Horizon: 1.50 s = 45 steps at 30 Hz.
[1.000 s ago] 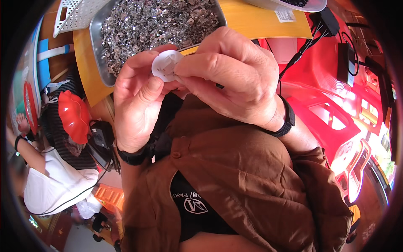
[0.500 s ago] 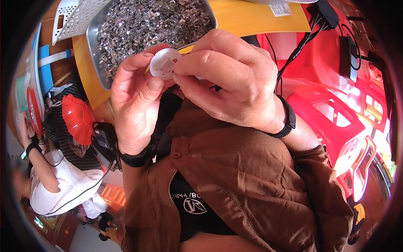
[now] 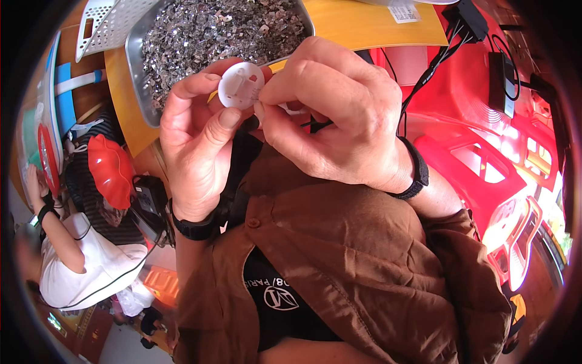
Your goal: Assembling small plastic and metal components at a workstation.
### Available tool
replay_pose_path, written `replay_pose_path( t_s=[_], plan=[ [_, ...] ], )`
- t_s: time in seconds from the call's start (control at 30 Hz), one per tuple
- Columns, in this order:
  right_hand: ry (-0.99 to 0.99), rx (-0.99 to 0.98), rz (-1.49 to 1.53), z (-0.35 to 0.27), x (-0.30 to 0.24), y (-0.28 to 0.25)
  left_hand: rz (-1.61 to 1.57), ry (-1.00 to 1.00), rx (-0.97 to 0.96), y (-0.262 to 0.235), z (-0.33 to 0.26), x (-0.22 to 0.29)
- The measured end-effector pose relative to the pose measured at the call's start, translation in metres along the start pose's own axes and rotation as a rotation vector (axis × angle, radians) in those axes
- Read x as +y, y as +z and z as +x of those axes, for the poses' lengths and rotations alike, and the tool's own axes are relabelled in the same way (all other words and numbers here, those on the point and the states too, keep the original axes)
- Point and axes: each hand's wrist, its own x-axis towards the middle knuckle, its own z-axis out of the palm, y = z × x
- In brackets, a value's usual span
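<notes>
- Yellow tabletop (image 3: 370, 27), bearing a metal tray (image 3: 135, 82) of small metal pieces (image 3: 221, 36).
- Left hand (image 3: 200, 136) grips a white disc (image 3: 239, 87) at its edge, near the tray.
- Right hand (image 3: 339, 109) curls at the disc's right side; whether it pinches anything, I cannot tell.

Left fingers (image 3: 189, 90) partly hidden behind white disc (image 3: 235, 86); tray (image 3: 134, 85) cut off at top
</notes>
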Motion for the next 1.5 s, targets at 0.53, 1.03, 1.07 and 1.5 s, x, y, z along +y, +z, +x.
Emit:
replay_pose_path(
  t_s=[0.53, 1.03, 1.07, 1.5],
  plan=[
    [0.054, -0.147, 0.001, 0.005, -0.002, -0.003, 0.118, 0.055, 0.009, -0.002, -0.001, -0.001],
    [-0.016, -0.108, 0.166, 0.004, 0.01, -0.005, 0.006, -0.093, 0.006, -0.003, -0.007, 0.0],
    [-0.036, -0.099, 0.165, 0.003, 0.011, -0.005, 0.028, -0.094, 0.01, -0.004, -0.007, 0.0],
    [-0.106, -0.101, 0.126, 0.002, 0.01, -0.006, -0.009, -0.084, 0.011, -0.004, -0.008, -0.001]
  ],
)
